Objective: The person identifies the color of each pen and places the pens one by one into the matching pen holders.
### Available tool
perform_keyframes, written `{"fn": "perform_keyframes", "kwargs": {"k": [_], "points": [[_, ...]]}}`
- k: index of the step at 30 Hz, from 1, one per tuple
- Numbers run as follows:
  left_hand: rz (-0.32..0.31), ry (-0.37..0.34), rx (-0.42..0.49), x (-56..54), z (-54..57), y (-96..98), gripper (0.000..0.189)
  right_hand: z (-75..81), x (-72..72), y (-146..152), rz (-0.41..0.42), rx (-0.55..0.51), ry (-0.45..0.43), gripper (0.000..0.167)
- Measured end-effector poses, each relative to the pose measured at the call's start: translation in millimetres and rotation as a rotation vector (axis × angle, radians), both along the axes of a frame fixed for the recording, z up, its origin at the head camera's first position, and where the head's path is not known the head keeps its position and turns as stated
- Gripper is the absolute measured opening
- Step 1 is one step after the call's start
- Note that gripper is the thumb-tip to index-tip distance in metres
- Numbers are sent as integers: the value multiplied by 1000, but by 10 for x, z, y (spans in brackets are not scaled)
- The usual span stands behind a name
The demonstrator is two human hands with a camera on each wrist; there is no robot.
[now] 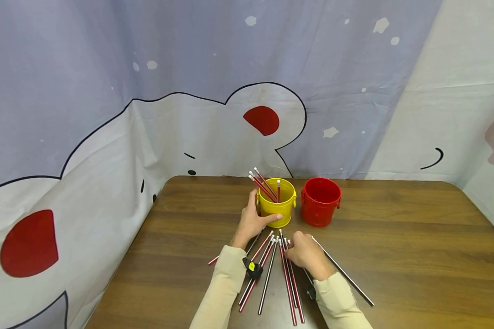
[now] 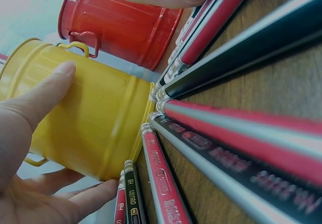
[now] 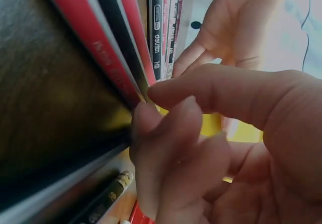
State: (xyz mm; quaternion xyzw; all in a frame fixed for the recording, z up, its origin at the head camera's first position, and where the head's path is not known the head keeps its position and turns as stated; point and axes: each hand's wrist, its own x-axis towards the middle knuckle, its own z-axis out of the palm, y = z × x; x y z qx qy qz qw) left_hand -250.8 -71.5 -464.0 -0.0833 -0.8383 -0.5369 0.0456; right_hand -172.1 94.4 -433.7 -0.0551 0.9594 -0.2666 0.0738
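Note:
My left hand (image 1: 252, 223) grips the small yellow bucket (image 2: 80, 118), thumb across its front and fingers round the side. Several red-striped pencils (image 1: 266, 186) with white erasers lean inside it. Below the bucket, my right hand (image 1: 306, 253) has its thumb and curled fingers at the eraser end of a red pencil (image 3: 132, 22) and pinches it; the fingertips partly hide that end. More red and black pencils (image 1: 267, 278) lie fanned out on the table between both forearms, their eraser ends towards the bucket.
A red bucket (image 1: 320, 205) stands right of the yellow one, near the back edge of the wooden table (image 1: 416, 237). One dark pencil (image 1: 346, 274) lies slanted right of the right hand. A printed curtain (image 1: 214, 132) hangs behind the table and along its left side.

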Motion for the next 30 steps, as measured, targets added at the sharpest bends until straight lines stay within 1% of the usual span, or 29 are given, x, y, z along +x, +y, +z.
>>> {"fn": "perform_keyframes", "kwargs": {"k": [7, 12, 18, 22, 26, 30], "points": [[-4, 17, -4, 7, 5, 3, 91, -18, 11, -46, -22, 31, 17, 28], [-9, 29, 7, 19, 11, 3, 90, -28, 14, -64, -50, 50, 14, 26], [-12, 7, 22, 21, 5, 1, 90, -34, 16, -80, -62, 75, -1, 24], [-14, -2, 22, 27, 7, 2, 89, -36, 26, -88, -70, 74, -5, 22], [-19, 10, 18, 34, 17, 2, 89, -39, 29, -87, -80, 63, -8, 22], [-15, 15, 9, 35, 18, -2, 90, -28, 25, -93, -92, 57, -34, 22]]}}
